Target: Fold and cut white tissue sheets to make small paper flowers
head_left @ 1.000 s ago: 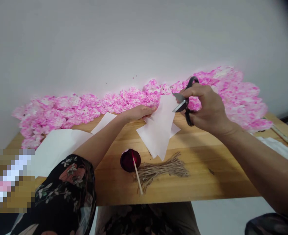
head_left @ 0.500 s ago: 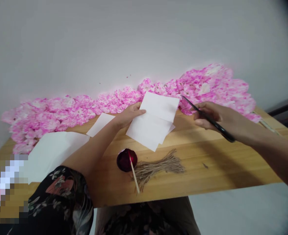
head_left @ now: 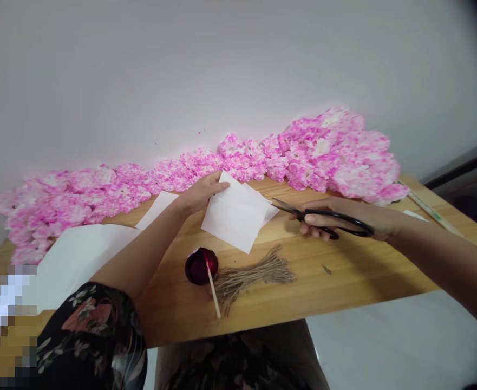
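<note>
My left hand [head_left: 201, 193] pinches white paper [head_left: 236, 214] by its upper left corner, thumb on top, holding it just above the table. More than one layer shows at its right edge. My right hand [head_left: 327, 216] grips black-handled scissors [head_left: 289, 207]. The blades point left, with their tips close to the paper's right corner; whether they touch it I cannot tell. Below the paper stands a small bowl [head_left: 201, 267] of dark red liquid with a thin wooden stick [head_left: 214, 292] leaning in it. Beside the bowl lies a bundle of thin brown twigs [head_left: 258, 273].
Pink-and-white paper-like flowers [head_left: 344, 157] line the wall along the wooden table's [head_left: 287, 306] back edge. A large white sheet [head_left: 76, 254] and a smaller white piece [head_left: 157, 208] lie at the left. Toward the right edge is a ruler-like strip [head_left: 433, 211].
The paper's raised upper panel is no longer seen, leaving a smaller square shape. My right hand has turned the scissors and brought them left and lower, toward the paper's right corner.
</note>
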A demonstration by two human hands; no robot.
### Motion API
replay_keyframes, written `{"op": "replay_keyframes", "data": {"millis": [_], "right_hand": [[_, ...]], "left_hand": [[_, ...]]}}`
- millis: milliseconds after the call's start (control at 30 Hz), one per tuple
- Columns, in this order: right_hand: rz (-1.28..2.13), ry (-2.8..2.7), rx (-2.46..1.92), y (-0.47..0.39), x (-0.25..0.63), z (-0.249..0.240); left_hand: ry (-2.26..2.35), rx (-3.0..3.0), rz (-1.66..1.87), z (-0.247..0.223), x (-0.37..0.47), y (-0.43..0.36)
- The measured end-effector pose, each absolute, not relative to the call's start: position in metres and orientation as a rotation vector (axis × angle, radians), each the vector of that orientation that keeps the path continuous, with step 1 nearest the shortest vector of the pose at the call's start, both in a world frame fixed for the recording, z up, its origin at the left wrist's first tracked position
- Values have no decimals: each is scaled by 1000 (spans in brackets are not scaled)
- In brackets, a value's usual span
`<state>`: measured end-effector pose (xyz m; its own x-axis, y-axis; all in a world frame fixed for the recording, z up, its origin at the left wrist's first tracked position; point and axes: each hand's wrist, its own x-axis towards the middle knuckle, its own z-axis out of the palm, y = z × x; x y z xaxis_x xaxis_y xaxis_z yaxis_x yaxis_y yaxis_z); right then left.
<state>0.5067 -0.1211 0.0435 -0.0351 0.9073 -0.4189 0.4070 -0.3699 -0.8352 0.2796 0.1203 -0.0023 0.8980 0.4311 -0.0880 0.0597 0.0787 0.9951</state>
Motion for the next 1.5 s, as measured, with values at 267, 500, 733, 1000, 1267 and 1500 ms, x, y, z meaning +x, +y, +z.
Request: {"op": "replay_keyframes", "data": {"millis": [267, 500, 733, 1000, 1267, 1500], "right_hand": [[1373, -1458, -1771, -111, 509, 47], [1428, -1462, -1672, -108, 519, 33], [1496, -1543, -1556, -106, 522, 29], [1500, -1558, -1605, -108, 529, 29], [1554, -1600, -1460, -103, 523, 31], [1536, -1562, -1341, -97, 522, 26]], "left_hand": [[430, 1451, 308, -1, 278, 124], [434, 1411, 338, -1, 278, 125], [455, 1422, 342, 0, 278, 126], [459, 1432, 382, 2, 273, 130], [452, 1420, 357, 2, 273, 128], [485, 1439, 358, 4, 275, 124]]}}
